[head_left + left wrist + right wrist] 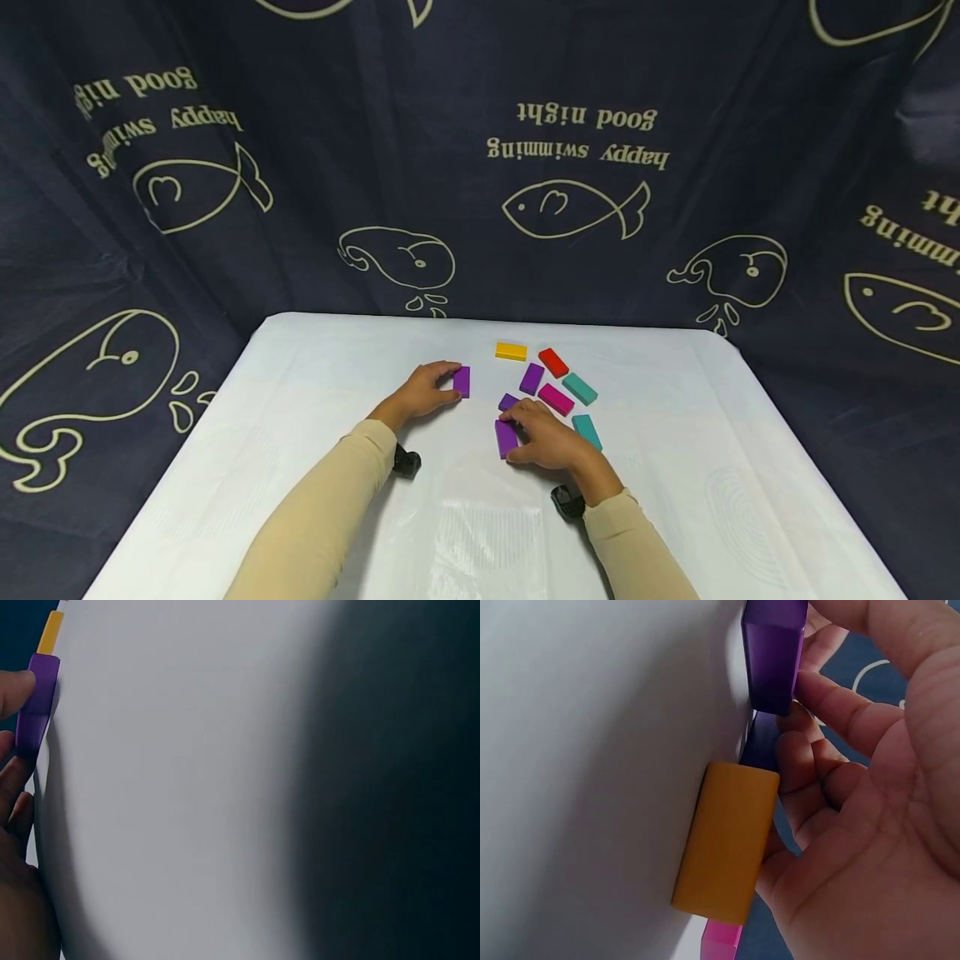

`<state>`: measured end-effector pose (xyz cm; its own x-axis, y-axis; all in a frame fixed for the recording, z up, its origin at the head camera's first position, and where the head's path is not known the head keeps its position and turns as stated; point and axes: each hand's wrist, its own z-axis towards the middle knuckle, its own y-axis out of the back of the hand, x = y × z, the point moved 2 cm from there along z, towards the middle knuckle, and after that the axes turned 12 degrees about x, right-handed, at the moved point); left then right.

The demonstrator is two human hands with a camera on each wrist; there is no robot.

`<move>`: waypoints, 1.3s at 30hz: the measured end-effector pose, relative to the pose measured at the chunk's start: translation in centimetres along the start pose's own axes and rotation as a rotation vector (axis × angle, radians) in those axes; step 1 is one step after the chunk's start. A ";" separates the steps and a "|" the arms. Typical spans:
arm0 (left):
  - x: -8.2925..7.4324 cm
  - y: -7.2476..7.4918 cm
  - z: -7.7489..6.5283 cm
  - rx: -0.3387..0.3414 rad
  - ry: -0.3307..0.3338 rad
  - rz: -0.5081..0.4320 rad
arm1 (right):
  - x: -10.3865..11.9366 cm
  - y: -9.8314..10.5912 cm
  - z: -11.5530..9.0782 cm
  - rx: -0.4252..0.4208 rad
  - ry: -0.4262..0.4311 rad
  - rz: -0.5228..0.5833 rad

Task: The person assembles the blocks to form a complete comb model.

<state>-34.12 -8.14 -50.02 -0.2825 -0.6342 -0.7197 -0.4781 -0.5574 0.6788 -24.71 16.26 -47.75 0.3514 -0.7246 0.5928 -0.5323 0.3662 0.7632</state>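
My left hand pinches a purple block between thumb and fingers, at the left of the group. In the left wrist view the same purple block shows at the far left edge beside the fingers. Nearer the front, my right hand pinches another purple block by its ends. A darker purple block lies just beyond, partly covered by the right fingers. Under the right palm, an orange block shows in the right wrist view; the head view hides it.
Behind and right of the right hand lie a yellow block, a red block, a purple block, a magenta block and two teal blocks. The white table meets a dark printed cloth at the back.
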 end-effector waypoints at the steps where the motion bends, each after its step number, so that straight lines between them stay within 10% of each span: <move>1: 0.0 0.0 0.0 -0.006 -0.008 0.003 | 0.0 0.0 0.0 0.001 0.000 0.001; 39: 0.1 0.0 -0.5 -0.044 -0.100 0.059 | 3.3 -0.5 2.5 -0.110 0.067 0.072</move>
<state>-33.73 -8.46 -50.08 -0.3919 -0.6114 -0.6875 -0.4216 -0.5448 0.7249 -25.22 12.23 -46.86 0.3676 -0.6552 0.6600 -0.4714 0.4804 0.7395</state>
